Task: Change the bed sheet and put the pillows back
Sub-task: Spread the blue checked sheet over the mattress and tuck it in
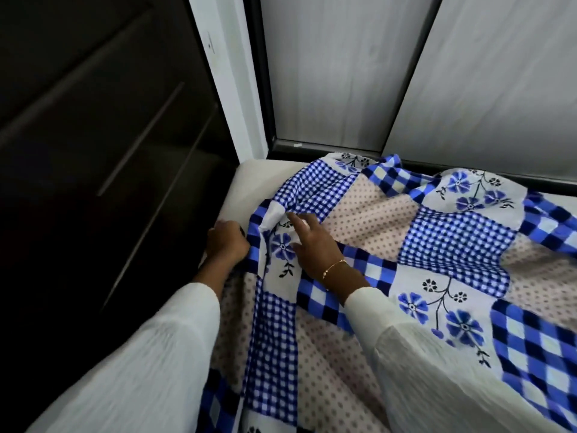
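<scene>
The blue-and-white patchwork cotton bed sheet (390, 239) lies rumpled over the cream mattress (259, 179), whose far-left corner is still bare beside the dark wooden wardrobe (93, 120). It looks light, limp and prone to bunching, so it is best taken by its hem or corner and pulled taut. The left hand (227, 242) has its fingers curled round the sheet's edge at the mattress side. The right hand (312, 242) rests on the fabric, fingers loosely spread, forefinger extended.

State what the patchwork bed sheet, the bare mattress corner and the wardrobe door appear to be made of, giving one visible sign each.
Bed sheet: thin printed woven cloth, probably cotton; it creases softly.
Mattress corner: cream fabric cover, matte, rounded edge.
Wardrobe door: likely dark laminate or wood, smooth, with long metal-looking handles.
</scene>
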The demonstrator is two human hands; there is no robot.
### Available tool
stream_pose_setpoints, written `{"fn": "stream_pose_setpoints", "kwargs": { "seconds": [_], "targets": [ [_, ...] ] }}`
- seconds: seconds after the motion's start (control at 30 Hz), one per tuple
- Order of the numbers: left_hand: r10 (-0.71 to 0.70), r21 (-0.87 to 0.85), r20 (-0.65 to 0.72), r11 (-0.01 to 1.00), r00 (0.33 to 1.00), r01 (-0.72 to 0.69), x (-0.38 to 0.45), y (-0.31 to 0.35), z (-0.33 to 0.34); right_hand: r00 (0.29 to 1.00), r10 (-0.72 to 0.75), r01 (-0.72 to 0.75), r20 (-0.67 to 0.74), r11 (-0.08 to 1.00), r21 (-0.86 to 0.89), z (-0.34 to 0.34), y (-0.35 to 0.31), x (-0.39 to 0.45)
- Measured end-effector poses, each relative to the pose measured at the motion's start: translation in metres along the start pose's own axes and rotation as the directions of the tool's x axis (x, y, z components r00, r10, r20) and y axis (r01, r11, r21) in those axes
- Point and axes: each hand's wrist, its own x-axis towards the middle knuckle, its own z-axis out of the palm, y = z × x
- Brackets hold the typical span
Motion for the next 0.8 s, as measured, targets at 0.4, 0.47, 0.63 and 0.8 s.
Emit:
{"fn": "stream_pose_setpoints", "kwargs": {
  "seconds": [0.4,0.47,0.63,0.8],
  "targets": [
    [0.248,-0.956,0.295,0.082,0.923,0.283,0.015,0.095,-0.036,0.982,0.184,-0.187,0.045,0.979,0.077,-0.004,0.024,0.023],
    [0.258,-0.963,0.269,0.075,0.928,0.258,0.036,0.101,-0.037,0.971,0.183,-0.194,0.151,0.979,0.059,-0.011,0.022,0.033],
    [-0.057,-0.885,-0.033,0.466,0.998,-0.003,0.111,0.086,-0.058,0.923,0.218,-0.240,0.317,0.970,0.032,-0.012,0.021,0.039],
    [0.148,-0.360,-0.202,0.908,0.968,-0.214,0.152,0.065,-0.060,0.915,0.234,-0.268,0.329,0.961,0.062,0.000,0.024,0.045]
  ]
}}
